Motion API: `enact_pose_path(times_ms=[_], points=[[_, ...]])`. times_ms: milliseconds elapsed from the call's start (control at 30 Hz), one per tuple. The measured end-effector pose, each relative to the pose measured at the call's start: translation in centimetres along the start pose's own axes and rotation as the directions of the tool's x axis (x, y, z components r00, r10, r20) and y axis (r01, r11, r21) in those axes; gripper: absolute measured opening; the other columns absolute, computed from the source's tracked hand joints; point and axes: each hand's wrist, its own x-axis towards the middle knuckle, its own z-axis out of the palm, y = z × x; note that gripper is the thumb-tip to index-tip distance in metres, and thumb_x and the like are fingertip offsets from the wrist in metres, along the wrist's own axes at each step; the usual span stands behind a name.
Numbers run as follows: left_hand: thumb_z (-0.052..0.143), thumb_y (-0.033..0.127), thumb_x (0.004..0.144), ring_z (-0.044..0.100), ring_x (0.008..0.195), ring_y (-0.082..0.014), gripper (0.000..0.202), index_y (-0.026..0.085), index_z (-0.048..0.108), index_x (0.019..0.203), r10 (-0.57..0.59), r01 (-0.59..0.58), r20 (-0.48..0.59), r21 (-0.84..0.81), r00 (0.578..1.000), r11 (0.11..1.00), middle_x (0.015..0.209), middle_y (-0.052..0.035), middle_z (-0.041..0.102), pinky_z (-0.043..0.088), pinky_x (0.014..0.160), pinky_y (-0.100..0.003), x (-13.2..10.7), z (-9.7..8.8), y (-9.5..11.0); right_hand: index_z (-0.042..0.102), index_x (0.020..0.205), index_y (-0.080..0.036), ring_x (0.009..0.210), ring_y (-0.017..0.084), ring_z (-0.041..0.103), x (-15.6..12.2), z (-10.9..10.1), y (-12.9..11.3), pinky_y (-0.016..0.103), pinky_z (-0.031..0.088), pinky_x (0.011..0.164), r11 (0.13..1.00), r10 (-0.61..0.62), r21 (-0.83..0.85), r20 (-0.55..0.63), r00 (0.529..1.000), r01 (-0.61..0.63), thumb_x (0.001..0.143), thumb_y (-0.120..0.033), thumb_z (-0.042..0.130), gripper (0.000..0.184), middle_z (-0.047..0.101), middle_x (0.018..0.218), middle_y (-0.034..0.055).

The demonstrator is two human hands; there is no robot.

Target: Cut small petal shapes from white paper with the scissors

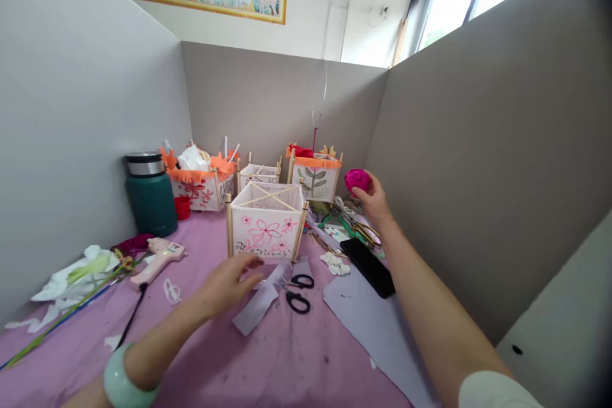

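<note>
My right hand (pixel 377 199) is raised at the right, its fingers closed on a bright pink rounded bundle (pixel 357 181). Whether that bundle is yarn or crumpled paper I cannot tell. My left hand (pixel 234 284) hovers low over the table, fingers apart and holding nothing visible. Just in front of it stands a square white lantern (pixel 265 229) with wooden corner sticks, crossed sticks on top and pink flowers drawn on its side. Beside the left fingertips lies a fringed pale purple paper strip (pixel 261 306). Black-handled scissors (pixel 299 293) rest against the strip, their blades partly hidden.
At the left are a green flask (pixel 150 197), a red cup (pixel 182 208) and a pink glue gun (pixel 160 261). More decorated lanterns (pixel 315 180) line the back. Right of centre lie a black phone (pixel 368 266), purple paper (pixel 377 331) and cluttered tools. Grey partitions (pixel 282 95) enclose the table.
</note>
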Motion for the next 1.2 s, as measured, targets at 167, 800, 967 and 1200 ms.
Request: enact_pose_path(times_ms=[167, 800, 967, 1200], points=[[0.068, 0.042, 0.077, 0.069, 0.1, -0.0277, 0.034, 0.019, 0.068, 0.102, 0.063, -0.085, -0.109, -0.208, 0.992, 0.974, 0.109, -0.0114, 0.073, 0.053, 0.089, -0.041, -0.3, 0.8, 4.8, 0.049, 0.141, -0.024, 0.126, 0.029, 0.057, -4.5, 2.3, -5.0, 0.046, 0.051, 0.105, 0.943, -0.211, -0.214, 0.213, 0.954, 0.256, 0.067, -0.037, 0.085, 0.083, 0.053, 0.145, 0.0114], [0.083, 0.043, 0.073, 0.067, 0.099, -0.024, 0.052, 0.017, 0.065, 0.114, 0.08, -0.031, -0.008, -0.956, 0.997, 0.293, 0.109, -0.0108, 0.071, 0.055, 0.082, -0.035, 0.5, 10.1, 7.2, 0.029, 0.156, -0.027, 0.126, 0.032, 0.057, -18.7, 4.1, -6.2, 0.049, 0.052, 0.1, 0.845, -0.302, -0.308, 0.4, 0.865, 0.438, 0.079, -0.045, 0.079, 0.094, 0.048, 0.149, 0.0165], [0.081, 0.047, 0.074, 0.068, 0.095, -0.0238, 0.051, 0.017, 0.067, 0.112, 0.101, 0.062, 0.094, -0.956, 0.99, 0.287, 0.107, -0.0119, 0.072, 0.054, 0.081, -0.036, 0.2, 10.3, 6.0, 0.042, 0.15, -0.026, 0.134, 0.033, 0.051, -19.7, 4.5, -4.6, 0.052, 0.045, 0.11, 0.878, -0.252, -0.273, 0.435, 0.864, 0.393, 0.075, -0.044, 0.082, 0.087, 0.052, 0.146, 0.0144], [0.086, 0.047, 0.068, 0.066, 0.099, -0.0244, 0.065, 0.019, 0.061, 0.12, -0.003, 0.011, 0.011, -0.923, 1.0, 0.384, 0.113, -0.0117, 0.069, 0.056, 0.082, -0.037, 0.4, 11.7, 6.4, 0.044, 0.149, -0.025, 0.132, 0.032, 0.053, -20.5, 4.7, -4.6, 0.053, 0.042, 0.113, 0.82, -0.32, -0.324, 0.425, 0.847, 0.472, 0.083, -0.046, 0.075, 0.076, 0.055, 0.143, 0.0139]])
